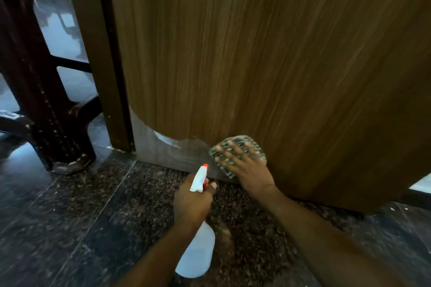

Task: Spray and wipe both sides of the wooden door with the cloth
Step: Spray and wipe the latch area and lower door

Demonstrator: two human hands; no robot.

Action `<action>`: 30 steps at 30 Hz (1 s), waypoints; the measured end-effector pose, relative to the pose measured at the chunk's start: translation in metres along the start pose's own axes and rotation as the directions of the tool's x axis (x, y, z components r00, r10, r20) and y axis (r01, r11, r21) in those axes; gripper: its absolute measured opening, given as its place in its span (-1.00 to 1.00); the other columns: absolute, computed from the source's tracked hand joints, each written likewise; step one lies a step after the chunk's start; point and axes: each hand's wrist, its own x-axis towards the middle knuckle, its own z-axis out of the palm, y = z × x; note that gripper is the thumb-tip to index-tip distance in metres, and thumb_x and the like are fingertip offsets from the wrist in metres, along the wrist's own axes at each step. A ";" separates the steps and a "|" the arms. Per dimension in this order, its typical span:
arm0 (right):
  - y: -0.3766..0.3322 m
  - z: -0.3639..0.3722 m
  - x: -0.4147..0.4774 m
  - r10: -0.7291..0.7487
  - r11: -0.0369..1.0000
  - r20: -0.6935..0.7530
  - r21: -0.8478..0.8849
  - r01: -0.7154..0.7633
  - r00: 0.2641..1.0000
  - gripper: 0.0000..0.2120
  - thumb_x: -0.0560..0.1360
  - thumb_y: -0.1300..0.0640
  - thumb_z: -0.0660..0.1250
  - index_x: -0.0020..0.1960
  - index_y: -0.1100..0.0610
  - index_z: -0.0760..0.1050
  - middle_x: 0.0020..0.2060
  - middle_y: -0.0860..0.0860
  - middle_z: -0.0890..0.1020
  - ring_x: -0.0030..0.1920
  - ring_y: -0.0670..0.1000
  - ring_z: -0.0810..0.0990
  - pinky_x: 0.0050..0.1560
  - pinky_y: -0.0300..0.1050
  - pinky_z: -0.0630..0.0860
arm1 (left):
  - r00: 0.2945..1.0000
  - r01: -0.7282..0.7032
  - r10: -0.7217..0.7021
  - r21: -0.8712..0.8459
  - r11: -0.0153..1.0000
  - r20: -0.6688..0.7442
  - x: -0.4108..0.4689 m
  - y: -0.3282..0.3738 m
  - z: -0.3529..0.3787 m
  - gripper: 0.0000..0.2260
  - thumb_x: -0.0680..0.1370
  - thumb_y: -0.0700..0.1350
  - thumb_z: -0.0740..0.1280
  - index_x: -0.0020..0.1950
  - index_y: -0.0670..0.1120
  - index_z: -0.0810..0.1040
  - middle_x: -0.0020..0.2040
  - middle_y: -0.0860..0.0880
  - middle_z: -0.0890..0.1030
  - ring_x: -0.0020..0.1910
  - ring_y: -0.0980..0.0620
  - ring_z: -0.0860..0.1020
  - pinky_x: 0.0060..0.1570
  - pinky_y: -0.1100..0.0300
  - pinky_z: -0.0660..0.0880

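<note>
A white plastic spray bottle (198,249) with orange nozzle is gripped by the curled left hand (192,204); a grey checked cloth (240,140) is pressed flat by the spread right hand (245,168) against the brown wood-grain door (279,53), near its bottom edge.

No word, label, brand or number can be read here. The spray bottle (196,251) shows a plain white body (it is blurred, so any faint print on it may simply not be legible), and the wooden door (256,53) carries only its grain.
</note>
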 end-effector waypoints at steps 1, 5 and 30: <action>-0.010 0.001 0.009 -0.082 0.994 0.098 -0.064 0.089 0.992 -0.37 0.57 0.05 0.14 0.59 -0.09 0.01 0.57 -0.05 -0.13 0.52 0.15 -0.35 0.36 0.26 -0.58 | 1.000 -0.008 0.008 0.004 1.000 0.002 0.002 0.002 -0.005 -0.81 0.41 0.02 0.44 -0.02 0.17 0.56 -0.11 0.06 0.64 -0.09 -0.03 0.61 0.01 -0.05 0.57; -0.024 0.016 0.007 -0.246 0.933 0.349 -0.167 0.319 0.904 -0.44 0.66 -0.05 -0.02 0.59 -0.05 -0.17 0.45 -0.03 -0.38 0.36 0.11 -0.56 0.17 0.23 -0.75 | 0.999 -0.032 0.032 0.034 0.999 0.008 0.014 0.011 -0.037 -0.89 0.40 0.02 0.45 -0.20 0.16 0.52 -0.18 -0.01 0.65 -0.16 -0.07 0.62 -0.08 -0.06 0.59; -0.003 0.012 -0.008 -0.178 0.976 0.079 -0.115 0.187 0.981 -0.34 0.48 0.13 0.00 0.59 0.04 0.04 0.58 0.04 0.08 0.58 0.11 -0.03 0.53 0.17 -0.29 | 0.952 0.252 -0.173 0.329 0.910 -0.251 0.055 0.001 -0.087 -0.47 0.40 0.18 0.40 0.22 -0.15 0.49 0.10 -0.12 0.60 0.07 -0.10 0.56 0.00 0.09 0.50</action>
